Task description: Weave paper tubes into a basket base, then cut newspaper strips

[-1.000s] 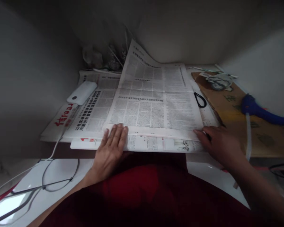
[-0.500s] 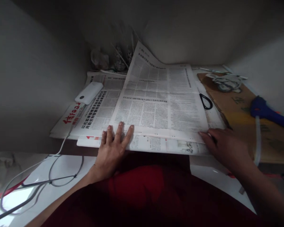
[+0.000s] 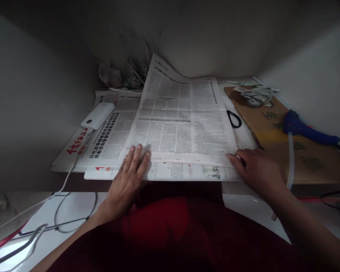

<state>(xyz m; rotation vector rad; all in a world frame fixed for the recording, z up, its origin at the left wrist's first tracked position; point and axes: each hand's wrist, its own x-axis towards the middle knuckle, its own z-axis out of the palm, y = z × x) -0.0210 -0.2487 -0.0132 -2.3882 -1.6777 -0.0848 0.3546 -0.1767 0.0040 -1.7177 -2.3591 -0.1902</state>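
A printed newspaper sheet [image 3: 170, 113] lies over other newspapers, its far left corner lifted and curved toward the back wall. My left hand [image 3: 129, 170] rests flat on its near left part, fingers stretched out and holding nothing. At the near right corner, my right hand [image 3: 255, 166] has thumb and fingers closed on the sheet's edge. Below the sheet, a folded newspaper [image 3: 172, 172] shows along the shelf's front edge. Black scissors handles [image 3: 234, 119] stick out from under the sheet's right side; their blades are hidden.
A white device [image 3: 98, 115] with a cable lies on newspapers at left. On the right, a cardboard piece [image 3: 274, 124] carries a blue glue gun [image 3: 306, 128] and a bundled cord [image 3: 256, 97]. A plastic bag [image 3: 110, 74] sits at the back. Cables hang below left.
The whole view has shifted a little, so things appear farther left. My left fingers have drawn slightly closer together on the sheet. My right hand keeps its hold on the corner.
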